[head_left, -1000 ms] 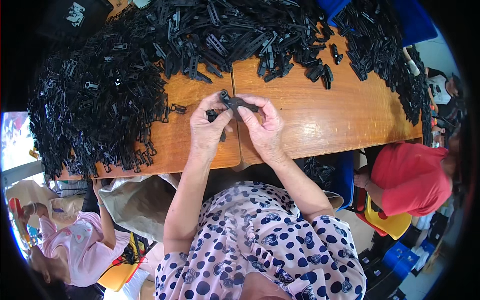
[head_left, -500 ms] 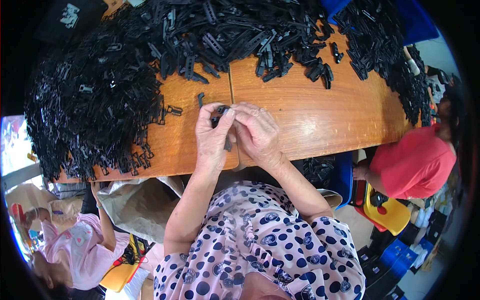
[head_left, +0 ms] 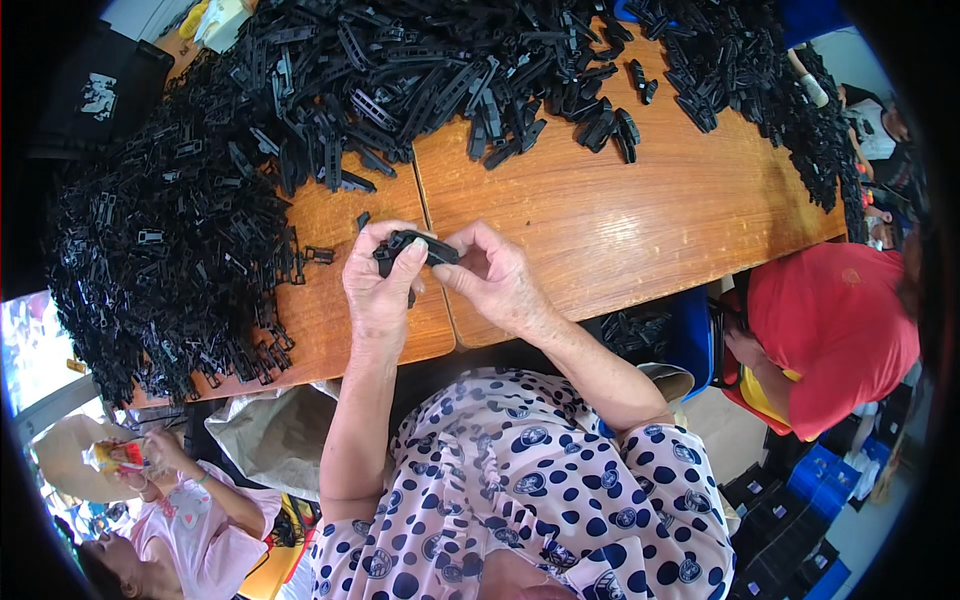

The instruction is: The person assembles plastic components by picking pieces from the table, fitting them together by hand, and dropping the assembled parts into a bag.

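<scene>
Over the near part of the wooden table, my left hand (head_left: 378, 285) is closed around a black plastic part (head_left: 410, 243), thumb pressed on top. More black plastic shows below and behind these fingers, so there may be a second piece in the palm. My right hand (head_left: 497, 275) pinches the right end of the same part between thumb and forefinger. A heap of small black frame-like pieces (head_left: 160, 260) lies to the left of my hands. Farther off, a pile of long black plastic parts (head_left: 400, 75) spreads along the table.
A seam crosses the wooden table (head_left: 620, 215). Another heap of black parts (head_left: 740, 60) runs down the right side. A person in red (head_left: 835, 325) sits at right, one in pink (head_left: 195, 535) at lower left. A beige sack (head_left: 275, 430) and blue bin (head_left: 688, 340) stand below the edge.
The black part now shows more fully between my hands, lying crosswise. My right fingers have shifted to its right end. The person in pink now holds up a red and yellow packet.
</scene>
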Demonstrator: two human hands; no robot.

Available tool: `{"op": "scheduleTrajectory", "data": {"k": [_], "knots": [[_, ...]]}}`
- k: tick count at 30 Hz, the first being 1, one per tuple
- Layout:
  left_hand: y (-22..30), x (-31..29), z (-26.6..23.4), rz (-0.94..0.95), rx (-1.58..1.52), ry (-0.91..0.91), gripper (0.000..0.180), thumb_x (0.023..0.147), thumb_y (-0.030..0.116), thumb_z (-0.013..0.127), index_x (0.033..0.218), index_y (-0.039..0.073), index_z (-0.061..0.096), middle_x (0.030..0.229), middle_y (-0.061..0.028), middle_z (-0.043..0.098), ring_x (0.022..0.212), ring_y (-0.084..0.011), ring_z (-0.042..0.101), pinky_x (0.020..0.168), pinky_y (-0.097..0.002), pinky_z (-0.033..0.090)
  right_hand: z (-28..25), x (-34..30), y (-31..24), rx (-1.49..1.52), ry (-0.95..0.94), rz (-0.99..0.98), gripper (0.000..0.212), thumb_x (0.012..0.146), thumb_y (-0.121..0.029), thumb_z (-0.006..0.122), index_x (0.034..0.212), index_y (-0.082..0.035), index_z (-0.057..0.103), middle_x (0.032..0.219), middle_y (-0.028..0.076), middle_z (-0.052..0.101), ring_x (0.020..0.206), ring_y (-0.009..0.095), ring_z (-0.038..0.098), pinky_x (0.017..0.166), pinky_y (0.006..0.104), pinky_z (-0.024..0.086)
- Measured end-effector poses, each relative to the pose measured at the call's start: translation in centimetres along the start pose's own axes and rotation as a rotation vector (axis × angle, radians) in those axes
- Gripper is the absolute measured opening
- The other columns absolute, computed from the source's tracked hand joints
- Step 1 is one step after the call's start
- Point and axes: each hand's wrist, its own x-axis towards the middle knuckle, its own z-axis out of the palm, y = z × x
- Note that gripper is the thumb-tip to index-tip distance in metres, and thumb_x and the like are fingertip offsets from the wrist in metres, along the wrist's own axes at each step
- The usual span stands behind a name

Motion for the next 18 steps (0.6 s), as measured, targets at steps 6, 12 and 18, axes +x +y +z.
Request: {"op": "scheduleTrajectory", "data": {"k": [6, 12, 18], "knots": [[2.4, -1.5, -7.0, -0.167, 0.155, 0.089, 0.01, 0.084, 0.004, 0.057, 0.084, 0.01, 0.049, 0.083, -0.0088, 0.067, 0.046, -0.0034, 0.046, 0.04, -0.0158, 0.032, -8.3, 4.3, -2.3, -0.871, 0.223, -0.424, 0.02, 0.081, -0.007, 0.065, 0.1, -0.002, 0.06, 0.095, 0.013, 0.059, 0.087, 0.028, 0.059, 0.076, 0.0358, 0.049], [3.5, -1.2, -9.2, -0.18, 0.513, 0.088, 0.012, 0.081, 0.002, 0.057, 0.082, 0.008, 0.046, 0.075, -0.0074, 0.064, 0.05, -0.0044, 0.051, 0.042, -0.0177, 0.035, -12.3, 8.3, -3.3, -1.316, 0.142, -0.478, 0.024, 0.079, -0.006, 0.064, 0.102, -0.004, 0.057, 0.101, 0.009, 0.058, 0.096, 0.028, 0.056, 0.08, 0.0389, 0.049], [4.1, 1.9, -8.1, 0.077, 0.883, 0.008, 0.013, 0.083, 0.003, 0.056, 0.096, 0.004, 0.056, 0.071, -0.0082, 0.061, 0.054, -0.0118, 0.057, 0.049, -0.0263, 0.044, -12.0, 6.8, -2.8, -1.271, 0.081, -0.483, 0.018, 0.08, -0.01, 0.065, 0.095, -0.003, 0.059, 0.094, 0.011, 0.058, 0.092, 0.032, 0.057, 0.076, 0.0398, 0.049]]}}
